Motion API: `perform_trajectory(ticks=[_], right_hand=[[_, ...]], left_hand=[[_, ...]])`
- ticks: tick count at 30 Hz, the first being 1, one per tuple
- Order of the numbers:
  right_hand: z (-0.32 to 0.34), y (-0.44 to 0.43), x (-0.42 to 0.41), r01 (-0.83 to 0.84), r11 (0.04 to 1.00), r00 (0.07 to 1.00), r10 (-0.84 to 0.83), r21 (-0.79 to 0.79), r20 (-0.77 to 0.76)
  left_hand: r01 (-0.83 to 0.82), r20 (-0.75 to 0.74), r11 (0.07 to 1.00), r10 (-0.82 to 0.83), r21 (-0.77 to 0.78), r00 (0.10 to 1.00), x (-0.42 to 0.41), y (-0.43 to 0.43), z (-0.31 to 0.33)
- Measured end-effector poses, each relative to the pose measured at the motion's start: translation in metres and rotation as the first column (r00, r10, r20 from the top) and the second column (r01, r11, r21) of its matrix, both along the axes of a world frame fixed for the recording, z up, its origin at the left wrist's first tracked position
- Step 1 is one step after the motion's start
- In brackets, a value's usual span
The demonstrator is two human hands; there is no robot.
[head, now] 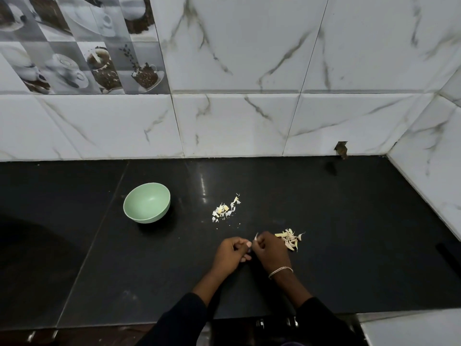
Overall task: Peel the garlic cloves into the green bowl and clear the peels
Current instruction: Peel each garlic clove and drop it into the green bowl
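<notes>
Left hand and right hand pinch garlic clove — mostly hidden | green bowl: bare inside | far heap, near heap on desk — peels or cloves, unclear

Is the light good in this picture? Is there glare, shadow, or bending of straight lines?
Head view: wall well lit; a glare streak on the black counter right of the green bowl; deep shadow at lower left; wall tile lines bow from the wide lens.
</notes>
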State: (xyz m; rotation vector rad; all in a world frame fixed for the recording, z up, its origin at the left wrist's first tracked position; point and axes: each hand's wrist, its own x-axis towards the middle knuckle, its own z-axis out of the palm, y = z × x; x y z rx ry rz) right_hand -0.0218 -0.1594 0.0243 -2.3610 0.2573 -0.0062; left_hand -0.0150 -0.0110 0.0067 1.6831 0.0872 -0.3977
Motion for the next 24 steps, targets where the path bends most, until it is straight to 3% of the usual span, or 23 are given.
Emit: perform_trajectory(ticks=[3, 6, 11, 19, 24], right_hand=[[0.003, 0.012, 0.003, -0.062, 0.997, 0.995, 0.058, 0.043, 0.084], [0.002, 0.017, 0.005, -0.111, 0.993, 0.985, 0.104, 0.043, 0.141], [0.005, 0.025, 0.003, -0.193, 0.981, 0.964, 0.185, 0.023, 0.189], [0.025, 0.029, 0.017, -0.179, 0.963, 0.976, 0.148, 0.203, 0.159], [0.030, 0.022, 0.025, -0.303, 0.953, 0.935, 0.293, 0.021, 0.198]], left_hand=[[-0.090, -0.119, 0.974, 0.067, -0.207, 0.991, 0.002, 0.000, 0.010], [-0.163, -0.159, 0.948, 0.123, -0.274, 0.980, 0.005, 0.002, 0.019], [-0.204, -0.112, 0.956, 0.183, -0.210, 0.977, 0.009, 0.012, 0.027], [-0.121, 0.083, 0.992, 0.123, -0.030, 0.989, 0.011, 0.017, 0.036], [-0.125, 0.153, 0.992, 0.122, 0.008, 0.981, 0.013, 0.022, 0.038]])
